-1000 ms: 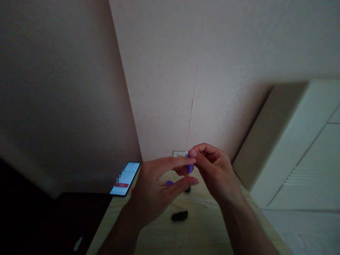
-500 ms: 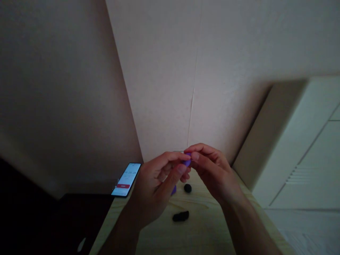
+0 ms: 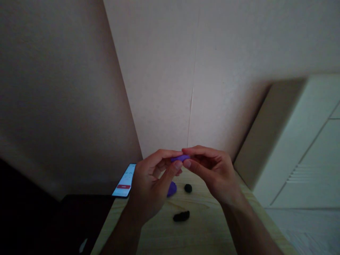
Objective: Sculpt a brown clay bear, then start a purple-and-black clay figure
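Observation:
Both hands meet above a light wooden table. My left hand and my right hand each pinch one end of a small purple soft piece, held level between thumbs and forefingers. Under the left hand lies a bigger purple lump on the table, partly hidden by the fingers. A small black ball sits just right of it. A longer black lump lies nearer to me.
A phone with a lit screen lies at the table's back left corner. A dark surface lies to the left. A pale wall rises behind, and a white cabinet stands on the right.
My left hand went from open fingers to a pinch on the purple piece. The piece turned from upright in the right fingers to level between both hands.

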Demonstrator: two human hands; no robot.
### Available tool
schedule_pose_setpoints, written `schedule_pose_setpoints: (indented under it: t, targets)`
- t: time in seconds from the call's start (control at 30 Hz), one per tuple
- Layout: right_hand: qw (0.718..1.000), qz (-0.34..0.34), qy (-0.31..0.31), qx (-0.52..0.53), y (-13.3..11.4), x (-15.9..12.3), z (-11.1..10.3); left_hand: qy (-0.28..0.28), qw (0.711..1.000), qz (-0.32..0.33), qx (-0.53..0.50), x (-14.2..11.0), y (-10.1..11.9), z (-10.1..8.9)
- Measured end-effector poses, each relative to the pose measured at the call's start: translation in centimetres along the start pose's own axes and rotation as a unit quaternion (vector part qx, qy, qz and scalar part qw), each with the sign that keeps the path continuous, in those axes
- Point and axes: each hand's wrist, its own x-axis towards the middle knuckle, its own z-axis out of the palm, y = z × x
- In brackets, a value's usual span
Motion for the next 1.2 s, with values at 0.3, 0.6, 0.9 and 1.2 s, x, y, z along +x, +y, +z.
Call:
schedule_pose_setpoints:
  t: [0.3, 0.6, 0.9, 1.2]
  targets:
    - [0.994, -0.055, 0.010, -0.092, -0.3, -0.1, -0.1, 0.008, 1.000, -0.010, 0.008, -0.2, 0.0, 0.0]
    - [0.995, -0.074, -0.003, -0.066, -0.5, -0.3, -0.2, 0.046, 0.999, 0.005, -0.009, 0.0, 0.0, 0.1]
    - [0.992, -0.080, 0.000, -0.099, -0.7, -0.3, -0.3, 0.012, 1.000, 0.015, -0.015, -0.2, 0.2, 0.0]
    - [0.997, -0.031, -0.015, -0.066, -1.1, -0.2, -0.2, 0.019, 0.999, 0.039, 0.032, -0.2, 0.4, -0.2]
